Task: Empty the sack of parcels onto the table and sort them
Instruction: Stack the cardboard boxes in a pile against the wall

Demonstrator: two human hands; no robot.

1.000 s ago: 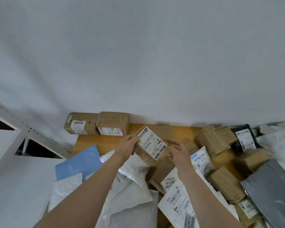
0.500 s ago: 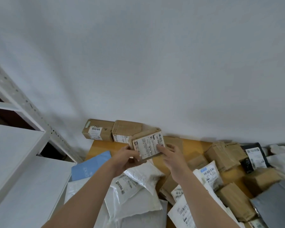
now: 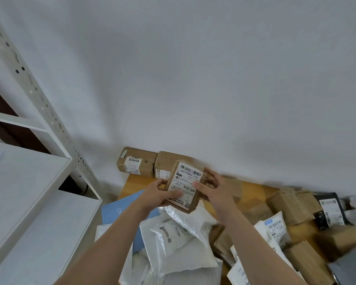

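Observation:
I hold a small brown cardboard box (image 3: 184,185) above the wooden table (image 3: 257,191), its white barcode label facing me. My left hand (image 3: 158,195) grips its lower left side, thumb on the label. My right hand (image 3: 213,187) grips its right side. Behind it, against the wall, stand a brown box marked BAHA (image 3: 136,162) and a second brown box (image 3: 165,163), partly hidden by the held box. White plastic mailers (image 3: 179,241) lie piled under my arms, and a blue mailer (image 3: 119,210) lies at the table's left edge.
Several brown boxes (image 3: 290,204), a black mailer (image 3: 329,210) and a grey bag (image 3: 351,268) crowd the right side of the table. A white metal shelf unit (image 3: 29,182) stands close on the left. A white wall rises behind the table.
The held box has turned from tilted to nearly upright, label toward me, in front of the two boxes at the wall. My head has turned left, bringing more of the shelf into view.

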